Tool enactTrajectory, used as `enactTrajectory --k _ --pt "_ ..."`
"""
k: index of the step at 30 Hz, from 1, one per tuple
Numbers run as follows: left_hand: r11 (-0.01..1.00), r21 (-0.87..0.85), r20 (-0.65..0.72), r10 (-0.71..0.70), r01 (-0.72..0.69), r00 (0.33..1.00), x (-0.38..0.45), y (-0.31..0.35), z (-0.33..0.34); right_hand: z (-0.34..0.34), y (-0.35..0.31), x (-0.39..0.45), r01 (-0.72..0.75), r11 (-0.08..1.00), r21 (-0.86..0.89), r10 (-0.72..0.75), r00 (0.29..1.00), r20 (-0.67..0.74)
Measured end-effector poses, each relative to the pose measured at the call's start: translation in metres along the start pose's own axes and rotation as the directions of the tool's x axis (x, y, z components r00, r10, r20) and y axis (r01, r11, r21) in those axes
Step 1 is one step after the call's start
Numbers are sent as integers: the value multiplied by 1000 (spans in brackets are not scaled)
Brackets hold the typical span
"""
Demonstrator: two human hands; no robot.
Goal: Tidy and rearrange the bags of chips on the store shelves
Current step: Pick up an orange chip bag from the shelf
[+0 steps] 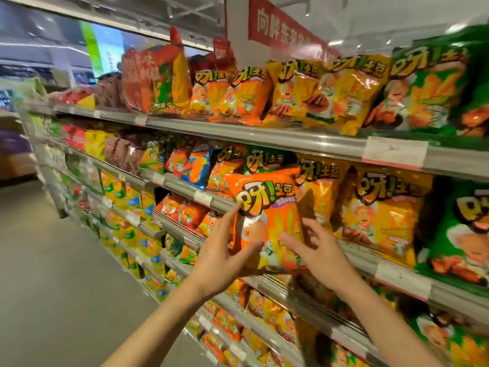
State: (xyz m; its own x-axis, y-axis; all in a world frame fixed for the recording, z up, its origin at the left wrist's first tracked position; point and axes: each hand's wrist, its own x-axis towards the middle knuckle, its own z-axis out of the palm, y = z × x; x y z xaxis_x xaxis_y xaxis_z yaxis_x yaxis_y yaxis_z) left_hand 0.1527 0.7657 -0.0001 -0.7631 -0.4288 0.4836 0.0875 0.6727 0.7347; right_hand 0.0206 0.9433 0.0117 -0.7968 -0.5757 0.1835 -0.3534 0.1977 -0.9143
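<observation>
Grey aisle floor (53,260); long metal shelving (264,139); red hanging sign (280,25); ceiling lights.

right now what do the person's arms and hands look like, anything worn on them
Both arms are bare as far as the frame shows: no sleeves, gloves or watch. The left hand and right hand show no visible rings or markings, though motion blur softens the fine detail.

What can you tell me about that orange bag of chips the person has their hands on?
The glossy orange plastic chip bag is puffy and sealed, printed with big yellow characters, a cartoon figure and yellow fries. It stands upright, slightly tilted, in front of the second shelf's row. The left hand cups its left edge and lower corner; the right hand presses fingers against its lower right front.
</observation>
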Motion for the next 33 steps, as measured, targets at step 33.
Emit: enactTrajectory --k 33 --pt "942 -290 168 224 -169 960 312 -319 -161 283 -62 230 -120 990 71 139 868 -477"
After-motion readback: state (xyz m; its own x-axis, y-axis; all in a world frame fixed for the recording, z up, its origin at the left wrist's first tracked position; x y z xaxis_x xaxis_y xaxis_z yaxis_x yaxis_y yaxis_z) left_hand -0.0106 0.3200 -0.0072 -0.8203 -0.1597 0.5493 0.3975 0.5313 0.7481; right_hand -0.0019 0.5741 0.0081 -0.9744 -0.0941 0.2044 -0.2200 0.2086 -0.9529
